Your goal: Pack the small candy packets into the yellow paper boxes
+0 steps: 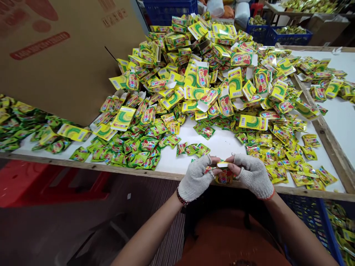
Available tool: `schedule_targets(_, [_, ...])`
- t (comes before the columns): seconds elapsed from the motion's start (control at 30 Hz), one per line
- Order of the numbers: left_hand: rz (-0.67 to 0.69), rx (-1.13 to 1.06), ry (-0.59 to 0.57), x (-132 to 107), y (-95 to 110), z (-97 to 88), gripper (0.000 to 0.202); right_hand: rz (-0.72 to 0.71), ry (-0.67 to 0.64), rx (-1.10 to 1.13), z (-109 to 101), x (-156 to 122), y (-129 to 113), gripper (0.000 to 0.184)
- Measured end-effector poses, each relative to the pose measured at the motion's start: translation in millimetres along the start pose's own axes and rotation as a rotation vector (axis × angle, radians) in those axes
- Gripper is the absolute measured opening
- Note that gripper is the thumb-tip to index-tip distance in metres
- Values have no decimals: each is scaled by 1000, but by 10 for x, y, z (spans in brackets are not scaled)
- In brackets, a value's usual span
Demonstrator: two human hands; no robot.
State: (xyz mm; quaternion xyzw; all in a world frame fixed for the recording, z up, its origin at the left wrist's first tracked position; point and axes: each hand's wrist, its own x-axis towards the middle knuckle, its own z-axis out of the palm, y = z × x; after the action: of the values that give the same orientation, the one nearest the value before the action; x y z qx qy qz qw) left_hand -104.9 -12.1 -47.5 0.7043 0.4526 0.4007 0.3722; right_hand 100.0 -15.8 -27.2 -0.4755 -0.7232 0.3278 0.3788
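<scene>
Both hands wear white knit gloves with bare fingertips and meet at the table's front edge. Between them is a small candy box (222, 164), its narrow yellow-white end facing me. My left hand (197, 177) grips the box's left side with closed fingers, and my right hand (254, 175) pinches its right side. Just below the box lies a candy packet (224, 177), partly covered by the fingers. Green candy packets (138, 147) are heaped to the left of my hands. Yellow candy packets (280, 151) spread out to the right.
A tall pile of yellow-green candy boxes (199, 74) covers the back of the white table (177, 162). At left stands a big cardboard carton (61, 59). A wooden strip (327, 136) divides the table at right. Below are a red stool (24, 181) and a blue crate (313, 221).
</scene>
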Motion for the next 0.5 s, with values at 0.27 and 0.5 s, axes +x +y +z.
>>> schedule_targets(0.27, [346,4,30,-33,-114,35,23,-199,-207,-63,-133,-25,-34,26])
schedule_targets(0.5, [354,-28,-33,-8,-80,16,22,-218,-207,-213,-52,-139,58,44])
